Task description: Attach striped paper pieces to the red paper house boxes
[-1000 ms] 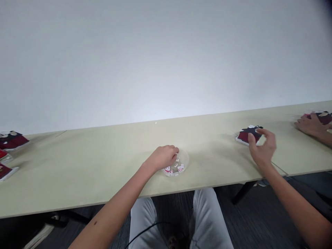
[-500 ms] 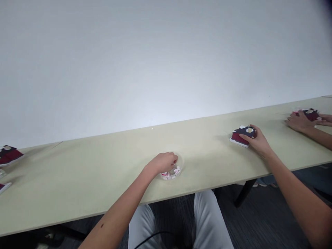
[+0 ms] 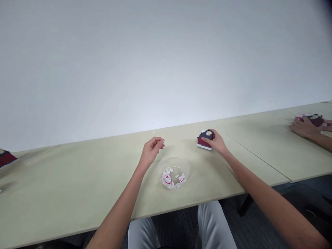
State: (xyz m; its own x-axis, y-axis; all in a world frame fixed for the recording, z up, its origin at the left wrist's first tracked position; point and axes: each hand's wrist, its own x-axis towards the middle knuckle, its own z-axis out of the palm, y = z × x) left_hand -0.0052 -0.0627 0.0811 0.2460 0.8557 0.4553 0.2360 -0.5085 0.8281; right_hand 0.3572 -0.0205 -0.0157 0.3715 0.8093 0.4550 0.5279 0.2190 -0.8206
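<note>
My left hand (image 3: 151,150) is raised just behind a clear glass bowl (image 3: 173,172), its fingertips pinched together. Whether they hold a tiny piece is too small to tell. The bowl holds several small white tiles with red marks (image 3: 169,178). My right hand (image 3: 215,141) grips a flat red and dark navy board with a white edge (image 3: 202,142), which rests on the table to the right of the bowl. Its fingers cover the board's top.
Another person's hand (image 3: 306,128) rests on a similar red and navy board (image 3: 317,120) at the far right. A red board (image 3: 5,158) sits at the left edge. The pale green table (image 3: 77,186) runs along a white wall, with a seam at right.
My left hand has lifted out of the bowl and moved back, leaving the bowl in full view. My right hand has slid the board left, closer to the bowl.
</note>
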